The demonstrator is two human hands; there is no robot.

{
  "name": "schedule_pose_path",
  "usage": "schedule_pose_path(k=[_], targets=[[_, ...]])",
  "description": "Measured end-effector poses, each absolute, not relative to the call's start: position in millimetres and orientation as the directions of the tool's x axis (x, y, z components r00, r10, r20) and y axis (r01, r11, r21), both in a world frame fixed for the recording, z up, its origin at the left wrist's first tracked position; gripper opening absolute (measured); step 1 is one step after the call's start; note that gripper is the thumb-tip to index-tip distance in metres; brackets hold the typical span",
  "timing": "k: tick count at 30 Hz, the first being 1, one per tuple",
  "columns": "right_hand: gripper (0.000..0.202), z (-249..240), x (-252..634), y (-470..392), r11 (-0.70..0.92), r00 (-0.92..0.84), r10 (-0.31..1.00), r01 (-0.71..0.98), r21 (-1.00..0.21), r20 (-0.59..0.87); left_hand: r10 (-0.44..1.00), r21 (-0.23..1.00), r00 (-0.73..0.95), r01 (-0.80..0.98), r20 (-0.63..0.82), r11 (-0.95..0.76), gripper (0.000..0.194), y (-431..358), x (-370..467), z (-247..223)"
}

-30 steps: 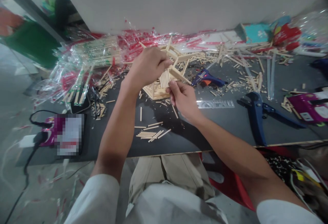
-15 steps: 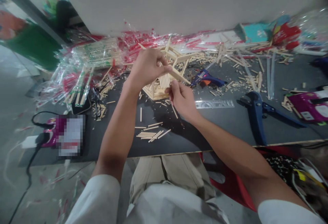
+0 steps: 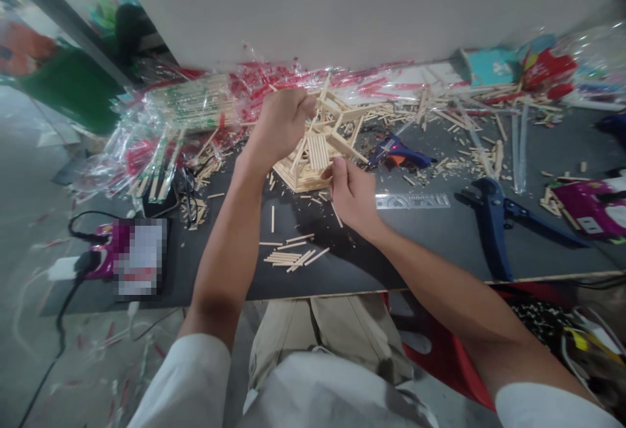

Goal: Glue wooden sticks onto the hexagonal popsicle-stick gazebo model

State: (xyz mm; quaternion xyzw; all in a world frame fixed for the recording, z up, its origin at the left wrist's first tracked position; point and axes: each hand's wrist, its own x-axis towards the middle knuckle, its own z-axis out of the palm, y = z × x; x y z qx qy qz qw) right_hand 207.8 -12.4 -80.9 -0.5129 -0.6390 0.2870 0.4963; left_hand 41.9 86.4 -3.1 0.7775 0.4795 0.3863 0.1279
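Counter [image 3: 437, 229] bears the wooden-stick model [image 3: 347, 146] at frame centre. Left hand [image 3: 283, 118] curls at its upper left, right hand [image 3: 353, 190] by the slatted panel's [image 3: 318, 151] lower right, presumably steadying; I cannot tell either grip's closure or hold.

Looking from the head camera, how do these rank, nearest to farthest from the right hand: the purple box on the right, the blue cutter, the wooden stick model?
1. Wooden stick model: right by the right hand, on its left.
2. Blue cutter: to its right.
3. Purple box: far right.
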Motion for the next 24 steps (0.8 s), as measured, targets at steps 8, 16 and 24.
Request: schedule_pose_path(k=[8,16,24], targets=[[0.049,-61.7,231.6,-30.5,0.493,0.012,0.774,0.616,-0.615,0.633,0.819,0.557,0.115,0.679,0.562,-0.478,0.040,69.5,45.9,15.0],[0.052,-46.3,289.9,35.9,0.494,0.461,0.199,0.715,-0.494,0.865,0.875,0.704,0.100,0.554,0.474,-0.445,0.039,72.2,32.9,14.8],[0.028,-64.5,357.8,73.0,0.208,0.427,0.531,0.771,-0.602,0.732,0.843,0.719,0.064,0.490,0.534,-0.493,0.031,79.8,13.4,12.0]])
